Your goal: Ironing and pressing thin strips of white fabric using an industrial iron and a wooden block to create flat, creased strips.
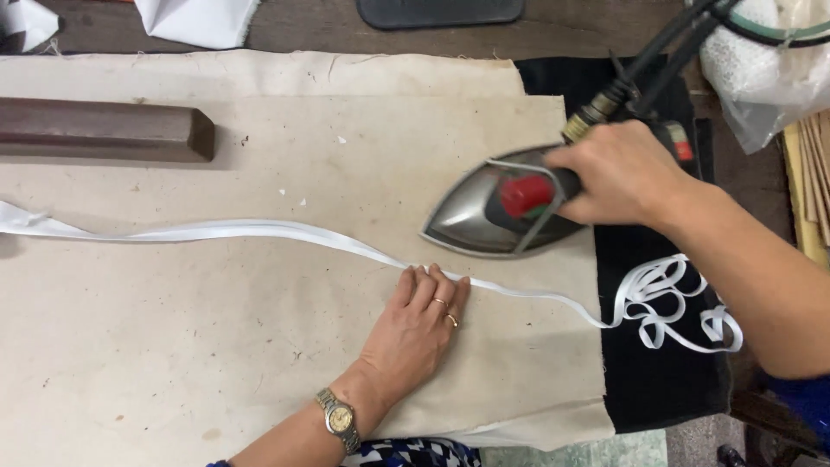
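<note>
Workbench covered with a stained beige pressing cloth (216,346), dark wood tabletop showing along the 12 o'clock edge.

At 9–10 o'clock: dark brown wooden block (104,130), well apart from the hands. White fabric scraps (199,19) at 11–12 o'clock on the bare wood, dark flat pad (439,10) just right of them.

White ribbon strip (259,230) runs from the 9 o'clock edge across the cloth, under the fingertips, then ends in a loose tangle (670,303) on a black cloth (657,380) at 4 o'clock.

Left hand (415,324), centre: flat, fingers together, unclenched, pinning the ribbon to the cloth. Not grasping anything.

Right hand (618,173), 2 o'clock: clenched round the handle of a steel iron (493,212), nose pointing toward 9 o'clock, sole just above the ribbon line, near the left fingertips.

Risks: iron nose sits close to the pinning fingers, so a slide toward them could burn. Iron cord (657,47) hangs over the work and could snag. The loose tangle could feed in twisted and get creased.

Packaging: clear plastic bag (761,78) with white contents at 1–2 o'clock; stack of tan card edges (813,173) at 3 o'clock. No legible labels.
</note>
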